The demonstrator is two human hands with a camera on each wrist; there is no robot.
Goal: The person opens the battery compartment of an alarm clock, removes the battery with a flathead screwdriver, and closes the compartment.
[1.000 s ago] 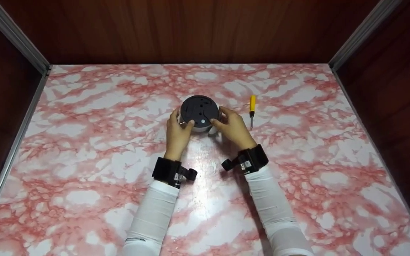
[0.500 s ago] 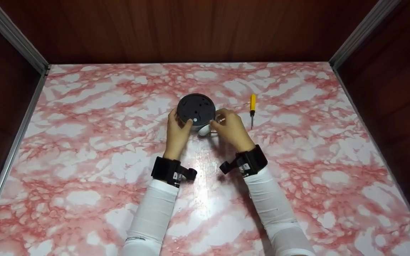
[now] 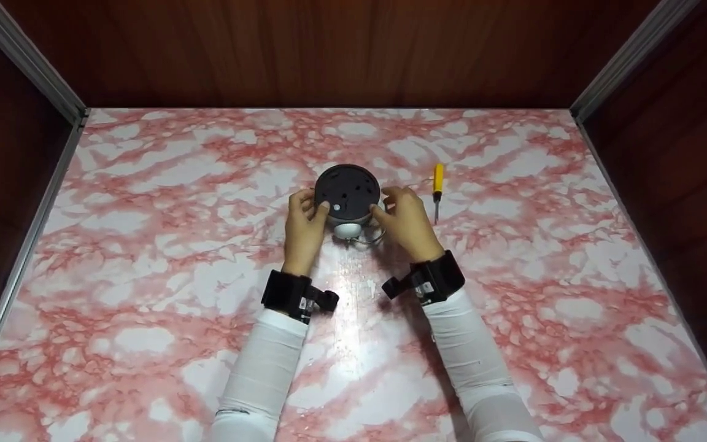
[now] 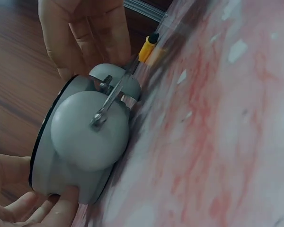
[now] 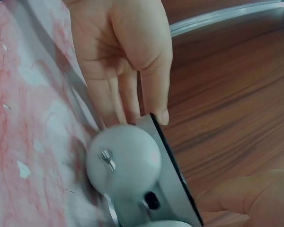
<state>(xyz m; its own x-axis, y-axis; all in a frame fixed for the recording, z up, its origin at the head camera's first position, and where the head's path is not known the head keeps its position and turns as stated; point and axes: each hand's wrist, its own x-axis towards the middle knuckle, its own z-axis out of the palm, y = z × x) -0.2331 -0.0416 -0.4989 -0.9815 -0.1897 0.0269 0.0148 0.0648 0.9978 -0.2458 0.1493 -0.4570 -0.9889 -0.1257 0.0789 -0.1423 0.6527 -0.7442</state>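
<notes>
While a round, pale grey twin-bell clock [image 3: 347,224] is held between two hands at the middle of the table [image 3: 145,337], its black back [image 3: 353,184] is turned upward; dark holes and one small white spot [image 3: 337,207] are seen on that back. The clock is grasped on its left side by the left hand [image 3: 305,230], whose thumb is set on the rim of the back and whose fingers are bent along the casing; it is pinched likewise on the other side by the right hand [image 3: 409,224], the thumb being placed at the edge and the fingers partly hidden behind the casing and a bell. The two bells are turned toward the person; the nearer bell [image 4: 90,130] is shown large in the left wrist view, with the second bell [image 4: 114,80] beyond it; they are spanned by a thin metal handle [image 4: 114,94]. Whether the clock is touched by the table underneath cannot be told.

To the right of the right hand, and apart from it, a screwdriver [image 3: 438,184] with a yellow handle is laid on the table, its shaft pointed toward the person; a black camera [image 3: 289,294] is strapped on the left wrist and another camera [image 3: 436,279] on the right; both forearms are covered by white sleeves [image 3: 267,368]; the red-and-white marbled table is bordered at the back by a dark wood panel [image 3: 329,55].
</notes>
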